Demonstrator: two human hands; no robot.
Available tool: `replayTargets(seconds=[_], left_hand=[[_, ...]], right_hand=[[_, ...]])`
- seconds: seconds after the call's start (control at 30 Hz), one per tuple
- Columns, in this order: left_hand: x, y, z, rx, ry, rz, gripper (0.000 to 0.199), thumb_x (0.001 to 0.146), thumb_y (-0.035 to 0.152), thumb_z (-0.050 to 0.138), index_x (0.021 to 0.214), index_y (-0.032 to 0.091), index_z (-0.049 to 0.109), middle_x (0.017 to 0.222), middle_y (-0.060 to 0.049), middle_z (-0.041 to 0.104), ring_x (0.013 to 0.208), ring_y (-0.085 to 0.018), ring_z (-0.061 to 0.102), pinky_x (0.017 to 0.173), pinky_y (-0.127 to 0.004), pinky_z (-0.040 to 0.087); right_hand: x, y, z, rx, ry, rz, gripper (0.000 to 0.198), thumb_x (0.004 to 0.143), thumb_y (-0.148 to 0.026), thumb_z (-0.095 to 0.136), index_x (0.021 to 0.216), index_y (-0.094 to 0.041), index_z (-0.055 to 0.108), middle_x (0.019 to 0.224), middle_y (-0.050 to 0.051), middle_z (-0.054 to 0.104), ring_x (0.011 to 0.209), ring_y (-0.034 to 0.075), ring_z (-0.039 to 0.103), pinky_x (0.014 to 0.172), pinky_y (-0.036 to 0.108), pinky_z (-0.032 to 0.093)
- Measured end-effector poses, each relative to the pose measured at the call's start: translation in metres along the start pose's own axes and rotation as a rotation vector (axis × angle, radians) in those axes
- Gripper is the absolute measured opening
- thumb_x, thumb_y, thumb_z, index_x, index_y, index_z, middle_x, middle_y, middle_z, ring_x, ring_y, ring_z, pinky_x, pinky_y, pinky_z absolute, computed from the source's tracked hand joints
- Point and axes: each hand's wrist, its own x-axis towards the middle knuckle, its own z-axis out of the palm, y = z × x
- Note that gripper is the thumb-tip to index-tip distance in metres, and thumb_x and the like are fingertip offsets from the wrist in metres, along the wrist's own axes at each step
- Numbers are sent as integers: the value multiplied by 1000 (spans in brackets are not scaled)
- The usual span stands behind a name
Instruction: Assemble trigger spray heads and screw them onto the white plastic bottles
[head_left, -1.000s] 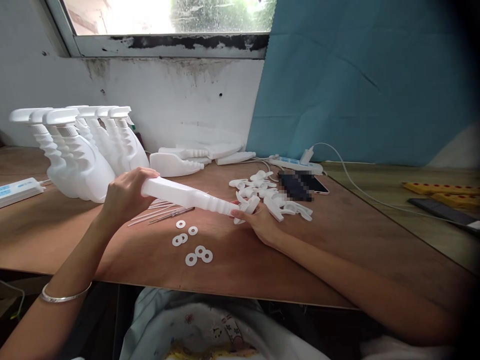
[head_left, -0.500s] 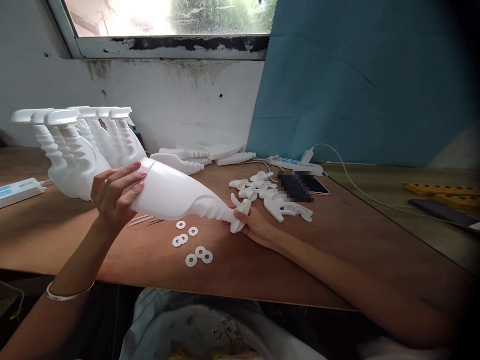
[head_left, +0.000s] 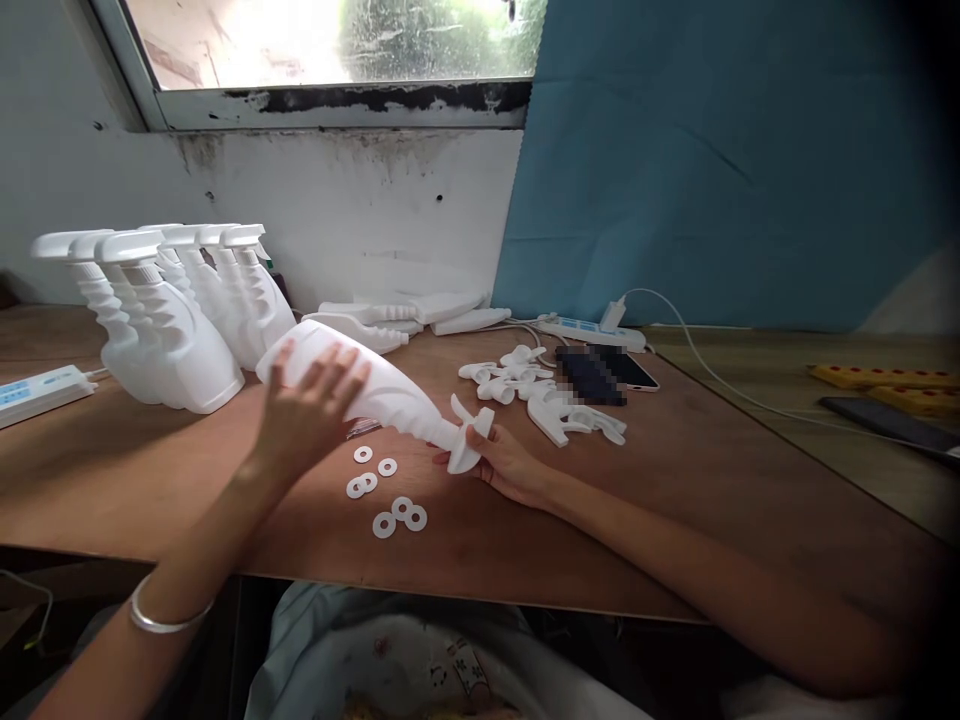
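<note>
A white plastic spray bottle (head_left: 394, 395) is tilted on its side above the table, its neck pointing down to the right. My left hand (head_left: 311, 395) lies over the body near the base, fingers spread around its near side. At the neck, my right hand (head_left: 510, 465) grips a white trigger sprayer head (head_left: 469, 445), thumb on top; its other fingers are partly hidden. Whether the head is fixed to the neck I cannot tell. Below the bottle lie several flat white ring washers (head_left: 385, 524). Thin sticks or tubes (head_left: 363, 428) show partly beneath it.
Several spray bottles (head_left: 187, 350) with heads stand at the left, beside a power strip (head_left: 45, 393). Bottles without heads (head_left: 360, 330) lie by the wall. Loose sprayer heads (head_left: 551, 415), a phone (head_left: 634, 368) and another power strip (head_left: 592, 330) with cables are to the right.
My left hand has shifted from the bottle's base end to the right, over its side. The bottle and sprayer head have moved slightly left; my right hand keeps its grip.
</note>
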Motion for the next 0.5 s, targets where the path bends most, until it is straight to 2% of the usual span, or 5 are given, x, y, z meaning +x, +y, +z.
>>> replayTargets(seconds=[0.07, 0.13, 0.27, 0.37, 0.5], left_hand=[[-2, 25, 14, 149, -136, 209, 52, 76, 11, 49, 126, 24, 45, 134, -10, 45, 124, -30, 40, 104, -56, 15], [-4, 44, 25, 253, -186, 330, 55, 80, 4, 39, 131, 26, 40, 138, -7, 40, 124, -28, 41, 102, -53, 25], [-2, 55, 24, 352, -209, 429, 55, 81, 1, 35, 131, 23, 40, 139, -5, 39, 115, -25, 50, 93, -45, 39], [5, 48, 10, 343, -151, 309, 54, 76, 0, 37, 126, 19, 43, 137, -7, 43, 108, -23, 54, 88, -42, 42], [12, 30, -12, 205, 38, -34, 51, 67, 7, 47, 117, 16, 45, 130, -8, 50, 99, -22, 59, 75, -33, 50]], right_hand=[[-1, 2, 3, -45, -37, -10, 44, 66, -44, 71, 97, -15, 61, 79, 6, 69, 71, 18, 68, 68, 29, 53], [-3, 4, 4, -104, -77, -18, 46, 67, -44, 71, 100, -14, 61, 74, 5, 69, 71, 19, 68, 70, 32, 53], [-4, 5, 2, -119, -184, -50, 57, 65, -51, 69, 105, -12, 59, 81, 9, 70, 72, 20, 67, 68, 31, 53], [-3, 5, 2, -78, -297, -48, 64, 64, -57, 66, 111, -14, 56, 99, 14, 66, 74, 19, 67, 66, 30, 54], [-1, 5, 1, -72, -319, -32, 61, 70, -59, 59, 111, -14, 56, 103, 15, 64, 74, 17, 67, 63, 28, 54]])
